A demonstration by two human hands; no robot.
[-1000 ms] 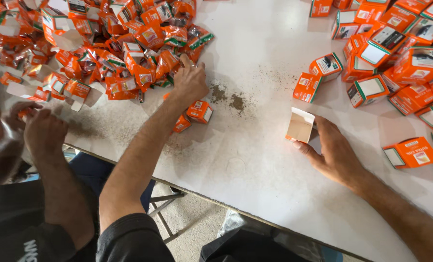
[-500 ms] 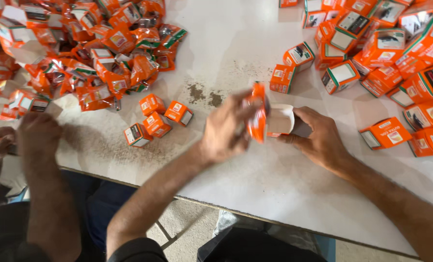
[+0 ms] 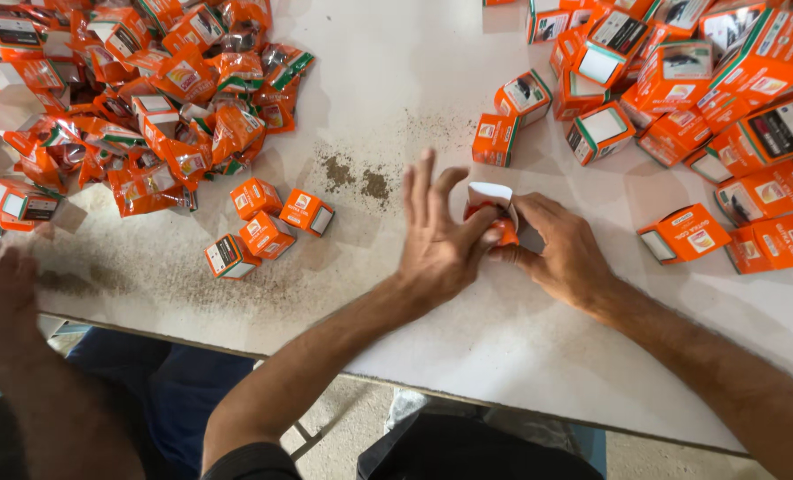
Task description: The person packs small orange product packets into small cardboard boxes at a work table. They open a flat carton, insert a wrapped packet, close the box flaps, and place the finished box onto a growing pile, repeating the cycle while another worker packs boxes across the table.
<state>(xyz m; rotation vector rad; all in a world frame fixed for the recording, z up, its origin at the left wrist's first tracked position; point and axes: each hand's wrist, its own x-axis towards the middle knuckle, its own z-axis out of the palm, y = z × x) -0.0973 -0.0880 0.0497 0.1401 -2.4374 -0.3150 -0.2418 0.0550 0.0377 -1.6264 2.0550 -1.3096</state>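
Observation:
Both hands meet at the middle of the white table (image 3: 503, 347). My right hand (image 3: 564, 253) grips a small open orange carton (image 3: 492, 203) with a white flap standing up. My left hand (image 3: 438, 240) presses an orange packet (image 3: 507, 233) into that carton with thumb and forefinger, the other fingers spread upward. Most of the packet is hidden between my fingers.
A heap of orange foil packets (image 3: 139, 98) lies at the far left. Several small closed orange boxes (image 3: 268, 222) sit in front of it. Open orange cartons (image 3: 681, 89) pile up at the right. Dark crumbs (image 3: 356, 178) dot the table. Another person's hand (image 3: 1, 293) rests at the left edge.
My left hand took an orange packet from near the left pile and carried it right to the open carton in my right hand. The packet now sits partly inside the carton.

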